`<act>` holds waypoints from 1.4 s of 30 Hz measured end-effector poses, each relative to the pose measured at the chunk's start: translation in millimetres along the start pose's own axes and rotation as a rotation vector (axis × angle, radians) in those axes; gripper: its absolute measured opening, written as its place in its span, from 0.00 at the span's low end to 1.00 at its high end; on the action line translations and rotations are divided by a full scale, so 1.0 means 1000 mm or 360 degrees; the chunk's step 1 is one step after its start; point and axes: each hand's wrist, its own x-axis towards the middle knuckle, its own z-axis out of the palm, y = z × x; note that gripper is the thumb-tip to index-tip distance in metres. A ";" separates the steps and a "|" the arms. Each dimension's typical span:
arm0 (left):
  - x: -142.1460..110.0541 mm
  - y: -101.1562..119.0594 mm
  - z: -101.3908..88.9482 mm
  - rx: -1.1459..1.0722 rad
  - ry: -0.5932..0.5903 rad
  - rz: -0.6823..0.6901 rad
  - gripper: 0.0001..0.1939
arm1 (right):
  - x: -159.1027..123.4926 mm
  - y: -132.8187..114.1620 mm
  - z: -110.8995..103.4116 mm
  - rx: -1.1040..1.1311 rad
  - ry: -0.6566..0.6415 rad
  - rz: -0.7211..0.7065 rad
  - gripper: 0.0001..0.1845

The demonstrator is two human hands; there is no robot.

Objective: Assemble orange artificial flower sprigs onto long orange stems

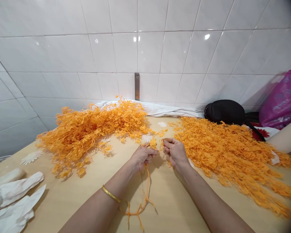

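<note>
Orange stem [147, 200] hangs below my left hand [143, 157], its top pinched by my fingers. Just beside, my right hand [176, 152] pinches a small frilly bit [161, 145]. The stem looks light and bendy, its thin ends maybe easy to snap, so the thick part seems best to hold.

Unclear room — white tiled wall [150, 51], pale table [87, 200], orange artificial sprays [97, 129].

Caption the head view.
Left grip holding orange branching stem, right grip alongside, between two feathery orange sprig piles on tan tabletop.
</note>
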 end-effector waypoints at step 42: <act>-0.002 -0.018 -0.003 0.0294 0.0312 0.0666 0.33 | -0.012 -0.010 -0.006 -0.1133 -0.0295 -0.0575 0.13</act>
